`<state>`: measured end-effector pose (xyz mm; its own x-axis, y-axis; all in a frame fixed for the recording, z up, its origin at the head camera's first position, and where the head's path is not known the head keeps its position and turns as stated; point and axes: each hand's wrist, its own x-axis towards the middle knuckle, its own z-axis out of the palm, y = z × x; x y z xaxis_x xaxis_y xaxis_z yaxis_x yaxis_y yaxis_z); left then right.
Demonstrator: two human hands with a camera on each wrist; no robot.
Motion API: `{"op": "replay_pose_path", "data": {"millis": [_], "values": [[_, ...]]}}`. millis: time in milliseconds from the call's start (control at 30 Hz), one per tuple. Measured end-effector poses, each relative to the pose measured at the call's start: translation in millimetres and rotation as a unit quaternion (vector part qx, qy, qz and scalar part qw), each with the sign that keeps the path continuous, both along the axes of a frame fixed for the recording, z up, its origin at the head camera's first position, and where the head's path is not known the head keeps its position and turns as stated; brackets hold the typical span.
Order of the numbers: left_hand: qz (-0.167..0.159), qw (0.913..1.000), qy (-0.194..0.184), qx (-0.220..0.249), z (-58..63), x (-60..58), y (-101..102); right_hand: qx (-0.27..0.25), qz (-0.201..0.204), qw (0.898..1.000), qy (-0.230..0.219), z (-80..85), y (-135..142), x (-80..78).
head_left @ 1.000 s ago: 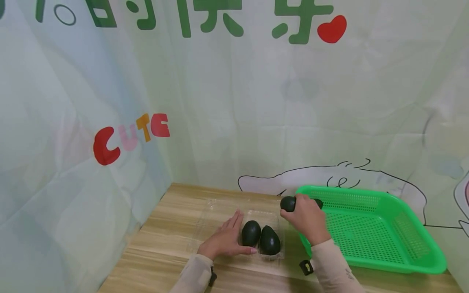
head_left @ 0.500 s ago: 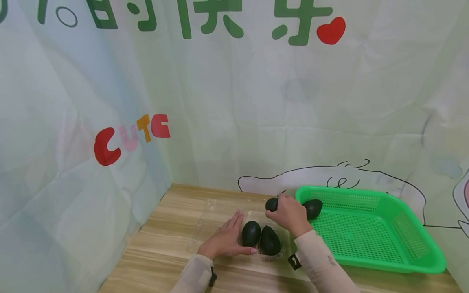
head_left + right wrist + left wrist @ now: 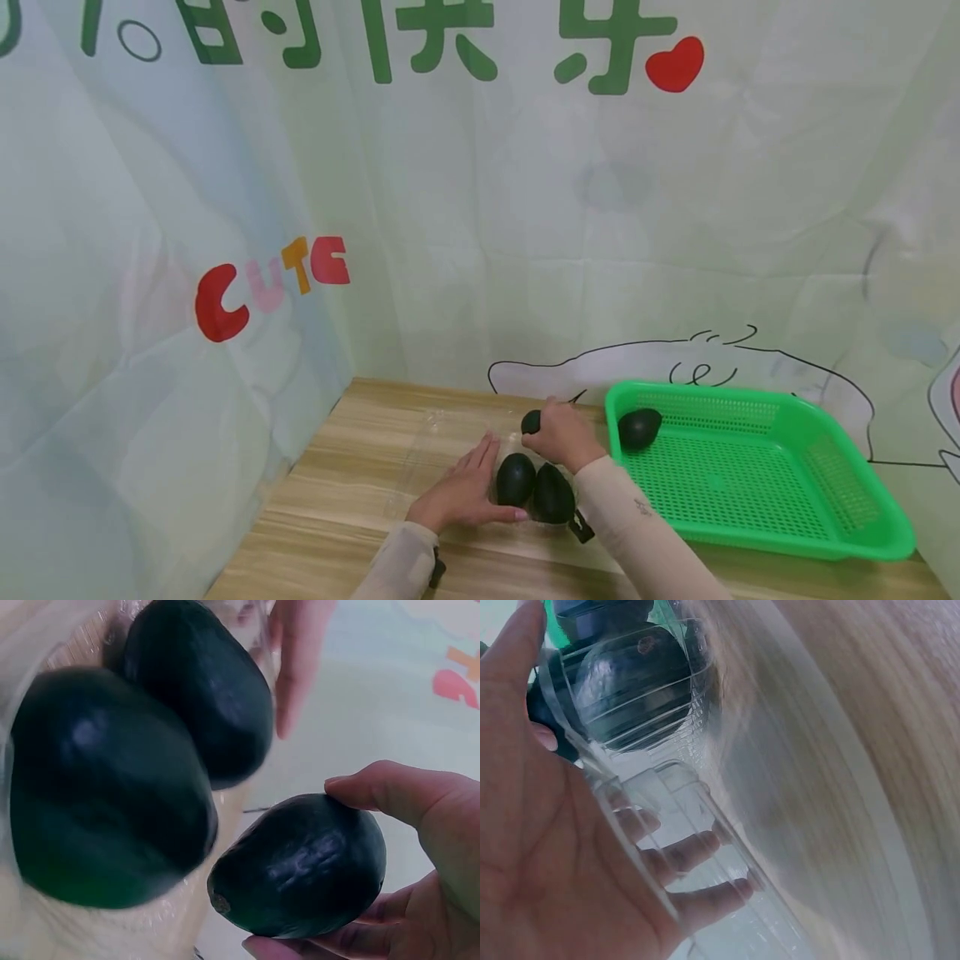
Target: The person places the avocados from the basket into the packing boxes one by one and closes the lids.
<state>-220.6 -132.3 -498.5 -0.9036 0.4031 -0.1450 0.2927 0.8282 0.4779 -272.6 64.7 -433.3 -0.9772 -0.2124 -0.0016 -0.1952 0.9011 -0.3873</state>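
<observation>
My right hand (image 3: 564, 435) grips a dark green avocado (image 3: 300, 866) between thumb and fingers, over the back of a clear plastic clamshell box (image 3: 679, 784). Two more avocados, one at left (image 3: 515, 480) and one at right (image 3: 553, 495), lie side by side in the box. With fingers straight and thumb spread toward the front, my left hand (image 3: 459, 493) rests on the box's left side, beside the left avocado. In the left wrist view, some of its fingers (image 3: 712, 904) show through the clear plastic.
A green perforated plastic basket (image 3: 885, 521) stands at the right of the wooden table (image 3: 300, 508). Another avocado (image 3: 640, 428) lies in its back left corner. A printed fabric backdrop (image 3: 465, 250) rises behind and at the left.
My right hand has moved left, away from the basket, carrying an avocado to over the back of the clear box. One avocado stays in the basket. My left hand keeps its place.
</observation>
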Motion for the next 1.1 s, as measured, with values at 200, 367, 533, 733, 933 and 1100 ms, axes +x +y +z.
{"op": "replay_pose_path", "data": {"millis": [200, 367, 533, 733, 933, 1100], "values": [[-0.006, 0.9999, 0.01, -0.001, -0.4, 0.9, -1, -0.001, 0.023, 1.0, 0.021, -9.2, -11, -4.2], [-0.008, 0.9999, 0.01, -0.006, -0.2, 0.5, -1, 0.005, 0.024, 1.0, 0.013, -14.0, -19, -6.2], [-0.009, 0.9998, 0.015, -0.012, -0.3, 0.6, -1, 0.005, 0.03, 0.999, 0.013, -17.9, -24, -7.8], [-0.011, 0.9997, 0.021, -0.011, -0.2, 0.5, -1, 0.014, 0.028, 0.999, 0.034, -21.7, -27, -7.9], [-0.009, 0.9998, 0.015, -0.012, 1.3, 2.0, -1, 0.022, 0.033, 0.998, 0.043, -25.7, -31, -7.4], [-0.007, 0.9999, 0.012, -0.008, 2.9, 2.9, 0, 0.011, 0.034, 0.999, 0.033, -28.0, -33, -6.2]]}}
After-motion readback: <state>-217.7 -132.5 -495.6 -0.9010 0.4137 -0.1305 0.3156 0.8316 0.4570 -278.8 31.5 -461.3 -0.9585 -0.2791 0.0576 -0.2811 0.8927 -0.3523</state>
